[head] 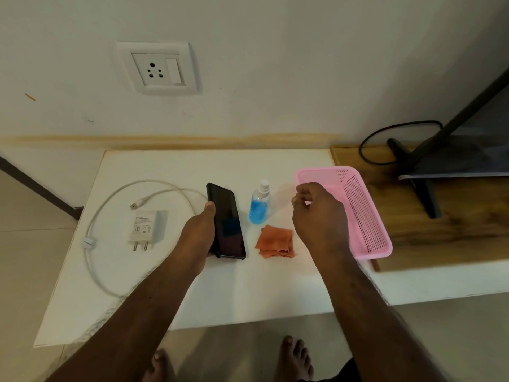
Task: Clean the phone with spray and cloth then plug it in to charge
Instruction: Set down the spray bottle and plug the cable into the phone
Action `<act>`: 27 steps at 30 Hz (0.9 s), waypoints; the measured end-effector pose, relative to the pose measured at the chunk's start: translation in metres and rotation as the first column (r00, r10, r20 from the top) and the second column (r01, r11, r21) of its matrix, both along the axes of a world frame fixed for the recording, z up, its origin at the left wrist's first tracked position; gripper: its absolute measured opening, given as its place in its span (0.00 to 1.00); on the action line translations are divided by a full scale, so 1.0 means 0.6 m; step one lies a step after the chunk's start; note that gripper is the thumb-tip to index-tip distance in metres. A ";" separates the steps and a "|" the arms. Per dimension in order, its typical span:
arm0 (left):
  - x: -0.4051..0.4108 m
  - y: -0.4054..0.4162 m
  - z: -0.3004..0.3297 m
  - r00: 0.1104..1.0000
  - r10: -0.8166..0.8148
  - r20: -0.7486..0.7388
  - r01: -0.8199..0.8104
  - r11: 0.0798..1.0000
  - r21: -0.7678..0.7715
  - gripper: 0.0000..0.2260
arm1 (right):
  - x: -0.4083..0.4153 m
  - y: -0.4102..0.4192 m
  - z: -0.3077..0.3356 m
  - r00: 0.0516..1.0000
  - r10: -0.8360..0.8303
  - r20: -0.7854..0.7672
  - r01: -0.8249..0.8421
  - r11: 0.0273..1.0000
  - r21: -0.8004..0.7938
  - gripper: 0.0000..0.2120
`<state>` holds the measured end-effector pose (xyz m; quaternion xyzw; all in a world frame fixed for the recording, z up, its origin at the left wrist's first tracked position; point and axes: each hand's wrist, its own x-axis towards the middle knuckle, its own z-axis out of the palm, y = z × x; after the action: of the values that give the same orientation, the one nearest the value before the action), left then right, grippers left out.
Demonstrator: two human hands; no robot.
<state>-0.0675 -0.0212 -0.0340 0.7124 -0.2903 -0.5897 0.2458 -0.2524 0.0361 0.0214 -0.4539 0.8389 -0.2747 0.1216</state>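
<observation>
A black phone (228, 221) lies screen up near the middle of the white table (248, 293). My left hand (199, 235) grips its left edge, thumb on the upper side. Just right of the phone stands a small spray bottle (259, 204) with blue liquid and a white nozzle. A folded orange cloth (275, 242) lies in front of the bottle. My right hand (318, 213) hovers above the table, right of the bottle and cloth, with fingers loosely curled and holding nothing. A white charger adapter (144, 228) and its white cable (110, 205) lie at the left.
A pink perforated basket (366, 216) sits at the table's right edge, partly behind my right hand. A wall socket with a switch (158, 68) is above the table on the left. A dark stand and black cord (399, 144) occupy the wooden surface at right.
</observation>
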 end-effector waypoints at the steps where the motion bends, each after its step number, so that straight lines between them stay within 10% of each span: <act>1: -0.001 -0.001 0.001 0.997 -0.034 0.066 0.035 0.999 -0.024 0.24 | 0.001 0.000 0.000 1.000 0.013 -0.010 -0.013 1.000 0.011 0.11; 15: 0.009 0.027 -0.003 0.769 -0.345 0.538 0.524 0.822 -0.223 0.24 | 0.028 -0.046 -0.015 0.926 0.344 -0.157 -0.283 0.906 0.314 0.20; 27: 0.010 0.035 0.001 0.660 -0.323 0.678 0.596 0.774 -0.213 0.15 | 0.023 -0.084 -0.063 0.936 0.312 -0.162 -0.232 0.895 0.382 0.13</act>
<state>-0.0616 -0.0003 -0.0334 0.6919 -0.6467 -0.2960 0.1241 -0.2384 -0.0141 -0.0165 -0.5650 0.8107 -0.0465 0.1461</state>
